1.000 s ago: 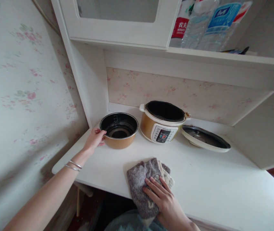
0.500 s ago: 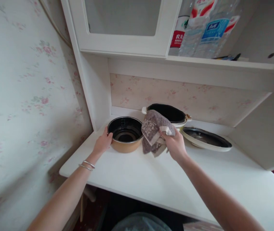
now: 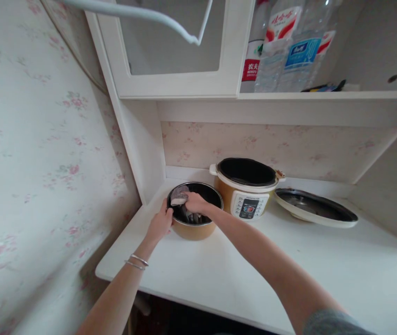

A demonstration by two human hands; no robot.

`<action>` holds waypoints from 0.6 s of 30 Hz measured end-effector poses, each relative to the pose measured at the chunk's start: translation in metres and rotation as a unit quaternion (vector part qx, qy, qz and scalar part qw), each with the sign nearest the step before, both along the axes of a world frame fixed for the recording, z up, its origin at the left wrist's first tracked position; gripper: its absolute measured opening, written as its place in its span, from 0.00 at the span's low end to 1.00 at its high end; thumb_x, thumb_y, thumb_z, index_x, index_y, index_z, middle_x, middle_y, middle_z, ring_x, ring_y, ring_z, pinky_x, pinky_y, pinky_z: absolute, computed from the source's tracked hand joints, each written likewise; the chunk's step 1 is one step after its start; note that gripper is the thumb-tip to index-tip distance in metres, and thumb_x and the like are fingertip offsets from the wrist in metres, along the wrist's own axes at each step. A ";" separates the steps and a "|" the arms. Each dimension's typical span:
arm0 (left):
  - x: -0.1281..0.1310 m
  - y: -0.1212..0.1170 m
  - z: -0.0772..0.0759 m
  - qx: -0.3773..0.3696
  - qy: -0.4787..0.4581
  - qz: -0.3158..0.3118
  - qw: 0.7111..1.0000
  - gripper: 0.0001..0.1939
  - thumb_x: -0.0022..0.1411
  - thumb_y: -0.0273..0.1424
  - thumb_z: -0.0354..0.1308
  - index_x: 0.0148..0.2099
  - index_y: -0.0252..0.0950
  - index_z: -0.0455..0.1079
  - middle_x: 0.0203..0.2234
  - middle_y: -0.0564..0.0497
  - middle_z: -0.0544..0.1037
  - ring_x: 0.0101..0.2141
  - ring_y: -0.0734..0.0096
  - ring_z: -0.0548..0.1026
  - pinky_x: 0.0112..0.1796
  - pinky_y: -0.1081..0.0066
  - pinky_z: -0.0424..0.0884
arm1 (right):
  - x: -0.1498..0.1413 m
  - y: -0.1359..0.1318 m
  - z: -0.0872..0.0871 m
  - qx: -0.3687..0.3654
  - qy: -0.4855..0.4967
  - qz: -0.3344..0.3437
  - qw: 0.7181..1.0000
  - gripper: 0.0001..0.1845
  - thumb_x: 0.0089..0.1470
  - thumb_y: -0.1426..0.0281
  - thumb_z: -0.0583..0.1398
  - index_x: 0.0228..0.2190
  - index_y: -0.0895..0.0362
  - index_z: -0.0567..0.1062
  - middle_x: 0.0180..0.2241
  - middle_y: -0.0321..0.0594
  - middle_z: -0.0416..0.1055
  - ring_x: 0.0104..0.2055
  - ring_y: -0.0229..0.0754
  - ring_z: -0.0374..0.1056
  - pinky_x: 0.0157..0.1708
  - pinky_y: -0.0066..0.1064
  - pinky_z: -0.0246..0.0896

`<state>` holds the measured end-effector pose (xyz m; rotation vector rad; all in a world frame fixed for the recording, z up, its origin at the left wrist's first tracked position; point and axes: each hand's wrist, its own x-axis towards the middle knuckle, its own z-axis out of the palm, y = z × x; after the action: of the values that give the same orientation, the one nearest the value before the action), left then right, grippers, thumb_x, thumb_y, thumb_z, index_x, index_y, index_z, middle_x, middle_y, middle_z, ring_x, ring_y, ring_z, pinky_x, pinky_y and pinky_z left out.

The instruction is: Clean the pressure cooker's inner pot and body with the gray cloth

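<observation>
While steadying a round, golden-tan pot with a black interior and silvery rim (image 3: 194, 232) with the bare left hand (image 3: 161, 222), clamped on the rim at nine o'clock, reaching inside from four o'clock with the bare right hand (image 3: 195, 203). Gripping, in that right hand, a bunched grey-brown fabric cloth with pale edging (image 3: 179, 195), showing toward the pot's inner wall at ten o'clock and again below the knuckles; impossible to tell the exact set of the hidden fingertips.

Already apart, judging by the layout: a gold-and-white cooker body with a dark-screened button panel (image 3: 249, 205), standing open just beside the pot at two o'clock, and a round cream-and-black lid (image 3: 315, 208), lying dark side up at three o'clock. Seemingly midway through the work inside the pot, with hand and cloth both below the rim; impossible to judge the share of the interior left.

Upright on a smooth white tabletop (image 3: 215, 274), looking sound: evenly coloured outside, unmarked as far as visible, dark within, largely blocked from view by hand and cloth. Shelved above, toward one o'clock: clear plastic bottles with red, white and blue labels (image 3: 303, 56).
</observation>
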<state>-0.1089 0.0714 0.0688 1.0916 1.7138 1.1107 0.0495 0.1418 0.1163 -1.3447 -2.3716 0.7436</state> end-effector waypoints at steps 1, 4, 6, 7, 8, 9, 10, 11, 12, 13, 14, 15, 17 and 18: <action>-0.001 0.001 -0.001 0.001 0.023 -0.006 1.000 0.35 0.55 0.40 0.57 0.64 0.43 0.55 0.42 0.41 0.78 0.24 0.65 0.76 0.25 0.71 0.70 | -0.001 0.000 -0.001 -0.020 -0.011 0.034 0.999 0.21 0.45 0.78 0.58 0.43 0.55 0.76 0.41 0.40 0.77 0.41 0.42 0.72 0.38 0.26 0.64; -0.005 0.005 -0.004 0.005 0.071 -0.025 0.997 0.33 0.57 0.41 0.54 0.64 0.43 0.56 0.42 0.41 0.78 0.23 0.67 0.75 0.23 0.72 0.69 | 0.008 0.004 -0.002 -0.082 -0.062 0.112 0.988 0.15 0.40 0.75 0.64 0.34 0.53 0.79 0.32 0.32 0.78 0.34 0.39 0.73 0.33 0.24 0.64; -0.007 0.008 -0.005 -0.006 0.071 -0.034 0.997 0.32 0.58 0.41 0.52 0.64 0.42 0.56 0.42 0.41 0.78 0.23 0.67 0.75 0.22 0.73 0.68 | 0.020 0.011 -0.005 -0.106 -0.105 0.125 0.981 0.13 0.36 0.75 0.66 0.30 0.53 0.80 0.27 0.31 0.77 0.30 0.39 0.73 0.32 0.25 0.65; -0.007 0.009 -0.005 -0.014 0.069 -0.040 0.997 0.32 0.58 0.42 0.51 0.64 0.43 0.56 0.42 0.41 0.77 0.23 0.67 0.75 0.21 0.73 0.68 | 0.027 0.015 -0.007 -0.108 -0.125 0.121 0.979 0.11 0.35 0.75 0.66 0.27 0.53 0.80 0.25 0.31 0.76 0.29 0.39 0.72 0.33 0.27 0.65; -0.007 0.011 -0.005 -0.021 0.065 -0.045 0.997 0.32 0.58 0.42 0.51 0.64 0.43 0.55 0.43 0.41 0.77 0.23 0.66 0.75 0.21 0.73 0.68 | 0.033 0.019 -0.010 -0.102 -0.143 0.111 0.978 0.08 0.36 0.75 0.66 0.25 0.54 0.80 0.23 0.31 0.75 0.28 0.40 0.72 0.34 0.30 0.66; -0.007 0.012 -0.005 -0.026 0.059 -0.051 0.997 0.32 0.59 0.42 0.50 0.65 0.44 0.55 0.43 0.41 0.77 0.24 0.66 0.75 0.21 0.73 0.68 | 0.038 0.023 -0.013 -0.088 -0.157 0.098 0.979 0.04 0.37 0.75 0.66 0.22 0.55 0.79 0.22 0.32 0.74 0.29 0.41 0.72 0.36 0.33 0.67; -0.007 0.013 -0.004 -0.026 0.055 -0.056 0.997 0.32 0.59 0.42 0.50 0.65 0.45 0.54 0.44 0.41 0.76 0.24 0.66 0.76 0.21 0.73 0.68 | 0.043 0.026 -0.017 -0.068 -0.169 0.084 0.980 0.03 0.38 0.75 0.66 0.20 0.55 0.78 0.21 0.34 0.73 0.30 0.43 0.72 0.38 0.36 0.66; -0.007 0.014 -0.004 -0.025 0.053 -0.061 0.996 0.32 0.59 0.42 0.50 0.65 0.46 0.53 0.44 0.42 0.76 0.24 0.66 0.76 0.21 0.72 0.69 | 0.046 0.028 -0.021 -0.044 -0.177 0.071 0.981 0.04 0.40 0.75 0.66 0.19 0.56 0.77 0.21 0.36 0.73 0.33 0.45 0.72 0.41 0.40 0.66; -0.007 0.015 -0.004 -0.024 0.054 -0.067 0.996 0.32 0.59 0.42 0.49 0.66 0.47 0.52 0.44 0.42 0.76 0.24 0.67 0.76 0.22 0.72 0.69 | 0.049 0.030 -0.024 -0.019 -0.182 0.061 0.981 0.05 0.42 0.75 0.65 0.19 0.56 0.76 0.23 0.38 0.74 0.36 0.47 0.72 0.44 0.43 0.64; -0.006 0.015 -0.004 -0.023 0.059 -0.071 0.995 0.32 0.60 0.42 0.49 0.66 0.48 0.51 0.43 0.43 0.76 0.24 0.67 0.76 0.22 0.72 0.69 | 0.051 0.031 -0.027 0.007 -0.184 0.056 0.981 0.04 0.45 0.74 0.65 0.21 0.57 0.76 0.27 0.40 0.75 0.40 0.47 0.71 0.47 0.45 0.62; -0.007 0.016 -0.004 -0.023 0.065 -0.075 0.995 0.32 0.60 0.42 0.48 0.66 0.49 0.50 0.43 0.43 0.77 0.24 0.67 0.75 0.22 0.72 0.69 | 0.053 0.032 -0.029 0.031 -0.183 0.056 0.981 0.03 0.49 0.71 0.64 0.26 0.58 0.76 0.31 0.41 0.75 0.43 0.46 0.70 0.48 0.45 0.62; -0.007 0.016 -0.004 -0.023 0.071 -0.079 0.994 0.32 0.60 0.41 0.47 0.66 0.50 0.49 0.42 0.43 0.77 0.24 0.67 0.75 0.22 0.72 0.69 | 0.054 0.034 -0.030 0.053 -0.179 0.060 0.981 0.05 0.53 0.69 0.62 0.31 0.58 0.76 0.37 0.42 0.74 0.45 0.45 0.69 0.49 0.45 0.62; -0.007 0.016 -0.005 -0.023 0.082 -0.088 0.992 0.32 0.61 0.41 0.47 0.67 0.51 0.48 0.43 0.43 0.77 0.23 0.68 0.75 0.22 0.71 0.69 | 0.053 0.037 -0.029 0.097 -0.157 0.067 0.980 0.09 0.58 0.66 0.58 0.37 0.58 0.74 0.43 0.41 0.72 0.46 0.42 0.68 0.49 0.43 0.62; -0.008 0.016 -0.005 -0.021 0.085 -0.091 0.992 0.32 0.61 0.41 0.46 0.67 0.52 0.48 0.43 0.44 0.76 0.23 0.68 0.75 0.22 0.71 0.69 | 0.052 0.038 -0.028 0.120 -0.143 0.067 0.980 0.08 0.58 0.66 0.58 0.38 0.57 0.74 0.42 0.40 0.73 0.46 0.41 0.67 0.49 0.42 0.62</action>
<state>-0.1164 0.0871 0.0640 1.3204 1.7190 0.8859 0.1014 0.1799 0.0880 -1.2707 -2.6921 0.2970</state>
